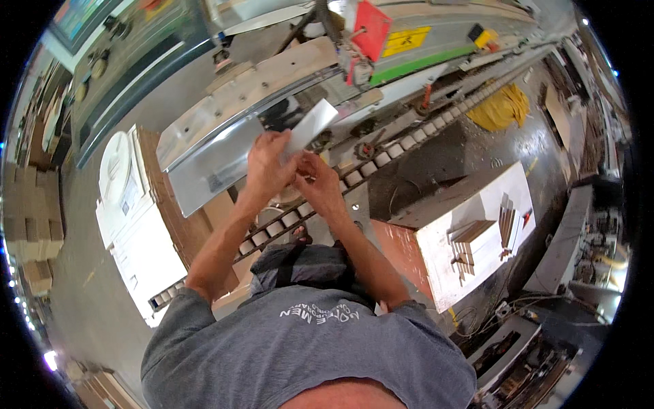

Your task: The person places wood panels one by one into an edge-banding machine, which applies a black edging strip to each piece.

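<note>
My left hand (pixel 268 167) is closed round a narrow, glossy white strip (pixel 315 125), which slants up to the right past my fingertips. Close beside it, my right hand (pixel 317 183) has its fingers curled together near the strip's lower end. Whatever those fingers grip is hidden from this angle. Under and to the left of my left hand lies a shiny silver metal plate (pixel 216 163), along the edge of a long machine. A chain-like row of pale rollers (pixel 368 168) runs past my hands on the near side.
Beyond my hands, the machine carries a red panel (pixel 370 28) and a yellow label (pixel 407 42). White panels (pixel 139 242) are stacked at left. At right stands a box with a white top (pixel 487 228), holding several hex keys (pixel 471 238). A yellow bag (pixel 501 108) lies farther back.
</note>
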Motion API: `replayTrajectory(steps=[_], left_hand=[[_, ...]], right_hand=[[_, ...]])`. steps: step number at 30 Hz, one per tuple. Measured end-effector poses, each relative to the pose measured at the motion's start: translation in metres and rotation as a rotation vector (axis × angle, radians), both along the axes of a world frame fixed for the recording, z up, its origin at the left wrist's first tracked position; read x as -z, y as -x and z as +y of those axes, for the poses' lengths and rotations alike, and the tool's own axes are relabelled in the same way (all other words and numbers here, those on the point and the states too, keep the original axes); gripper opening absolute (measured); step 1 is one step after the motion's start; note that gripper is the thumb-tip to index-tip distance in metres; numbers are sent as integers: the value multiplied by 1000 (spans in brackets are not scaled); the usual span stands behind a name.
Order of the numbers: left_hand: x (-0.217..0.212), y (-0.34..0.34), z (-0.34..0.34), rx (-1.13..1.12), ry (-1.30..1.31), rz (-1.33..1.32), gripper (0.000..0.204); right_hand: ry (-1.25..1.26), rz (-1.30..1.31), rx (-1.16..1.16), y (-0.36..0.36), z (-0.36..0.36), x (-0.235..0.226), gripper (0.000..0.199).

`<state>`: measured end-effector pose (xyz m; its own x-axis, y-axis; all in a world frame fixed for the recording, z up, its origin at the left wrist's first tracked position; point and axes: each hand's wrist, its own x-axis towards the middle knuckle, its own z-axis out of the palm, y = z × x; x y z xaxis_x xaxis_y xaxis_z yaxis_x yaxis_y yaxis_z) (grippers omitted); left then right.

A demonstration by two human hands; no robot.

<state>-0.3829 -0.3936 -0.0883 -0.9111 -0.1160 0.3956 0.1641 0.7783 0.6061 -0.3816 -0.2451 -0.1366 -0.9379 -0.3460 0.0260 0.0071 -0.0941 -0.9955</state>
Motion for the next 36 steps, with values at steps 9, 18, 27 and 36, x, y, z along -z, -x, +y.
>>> replayTrajectory(steps=[9, 18, 27, 36], left_hand=[[26, 64, -78, 26, 293, -38, 27], [30, 60, -80, -98, 196, 185, 25], [37, 50, -90, -213, 224, 110, 19], [51, 85, -68, -175, 253, 46, 16]], right_hand=[[241, -145, 8, 66, -73, 2, 61], [63, -189, 46, 93, -87, 0, 21], [3, -158, 29, 93, -90, -4, 23], [-84, -91, 18, 125, -69, -2, 36]])
